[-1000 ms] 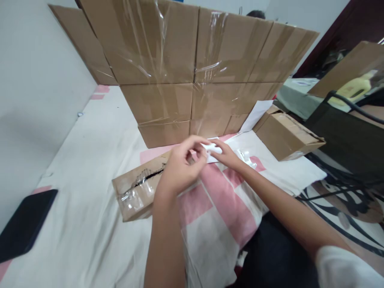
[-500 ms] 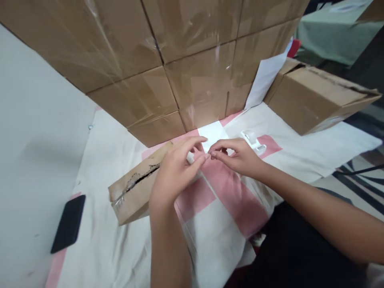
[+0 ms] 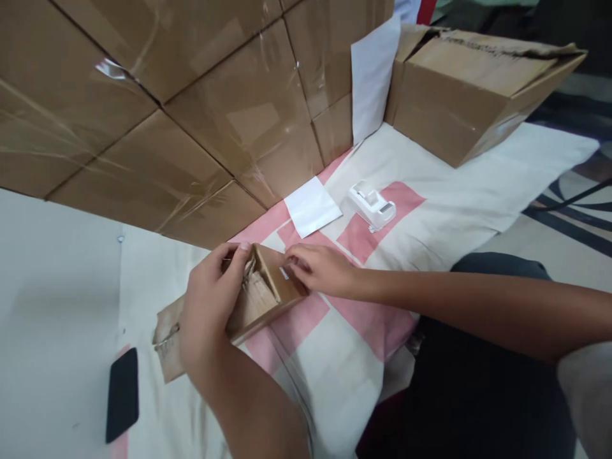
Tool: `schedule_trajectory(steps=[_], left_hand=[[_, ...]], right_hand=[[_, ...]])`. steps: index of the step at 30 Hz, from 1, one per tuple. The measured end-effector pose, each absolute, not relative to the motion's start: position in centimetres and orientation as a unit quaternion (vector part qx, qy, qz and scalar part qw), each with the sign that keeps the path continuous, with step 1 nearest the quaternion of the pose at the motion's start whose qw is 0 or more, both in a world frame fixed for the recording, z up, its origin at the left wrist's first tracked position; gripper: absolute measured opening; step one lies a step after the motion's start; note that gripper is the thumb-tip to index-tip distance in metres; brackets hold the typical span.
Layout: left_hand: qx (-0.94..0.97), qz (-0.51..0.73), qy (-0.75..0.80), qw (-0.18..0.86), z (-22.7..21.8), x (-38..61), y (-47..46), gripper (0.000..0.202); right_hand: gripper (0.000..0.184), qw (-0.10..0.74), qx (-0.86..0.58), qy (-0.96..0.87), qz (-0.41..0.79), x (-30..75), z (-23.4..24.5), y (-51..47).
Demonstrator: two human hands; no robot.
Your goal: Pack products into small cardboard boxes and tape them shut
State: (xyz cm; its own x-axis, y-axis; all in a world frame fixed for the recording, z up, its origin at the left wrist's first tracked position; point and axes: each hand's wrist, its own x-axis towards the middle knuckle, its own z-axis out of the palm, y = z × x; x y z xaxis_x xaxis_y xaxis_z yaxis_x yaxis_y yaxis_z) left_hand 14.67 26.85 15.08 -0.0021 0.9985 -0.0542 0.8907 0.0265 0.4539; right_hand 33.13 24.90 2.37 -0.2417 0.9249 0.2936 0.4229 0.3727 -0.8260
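My left hand [image 3: 210, 306] is closed around the small cardboard box [image 3: 255, 299], thumb on top near its torn, ragged flap. The box lies tilted on the cloth, one end towards my right hand. At that end face my right hand [image 3: 322, 271] has its fingers pinched together, touching the cardboard. A small shiny strip [image 3: 284, 273], which looks like clear tape, shows at those fingertips; how much of it they hold is hidden. Beyond my right hand a white tape dispenser [image 3: 373, 205] rests on the cloth.
A wall of stacked, taped cartons [image 3: 239, 115] rises in front. A white paper sheet [image 3: 313, 207] lies at its foot. Farther right stands a larger open carton [image 3: 454, 102] beside an upright white sheet [image 3: 374, 80]. A black phone [image 3: 122, 395] lies at left by the wall.
My hands have parted. The left has moved left and taken hold of the small box; the right has moved left to its end face. The view has shifted right.
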Motion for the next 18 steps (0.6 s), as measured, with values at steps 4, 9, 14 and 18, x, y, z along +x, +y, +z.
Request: schedule_trajectory(steps=[4,9,14,18], left_hand=[[0.679,0.145,0.695,0.187,14.8,14.7,27.1,0.038],[0.683,0.144,0.695,0.171,14.8,14.5,27.1,0.036],[0.684,0.138,0.697,0.166,14.5,14.6,27.3,0.037],[0.691,0.136,0.688,0.175,14.4,14.6,27.5,0.037]], right_hand=[[0.021,0.430,-0.458,-0.718,0.301,32.2,1.8,23.8],[0.019,0.481,-0.406,-0.711,0.312,32.0,1.8,24.2],[0.016,0.518,-0.378,-0.643,0.419,31.5,2.4,22.5],[0.009,0.494,-0.407,-0.591,0.490,32.0,3.3,20.6]])
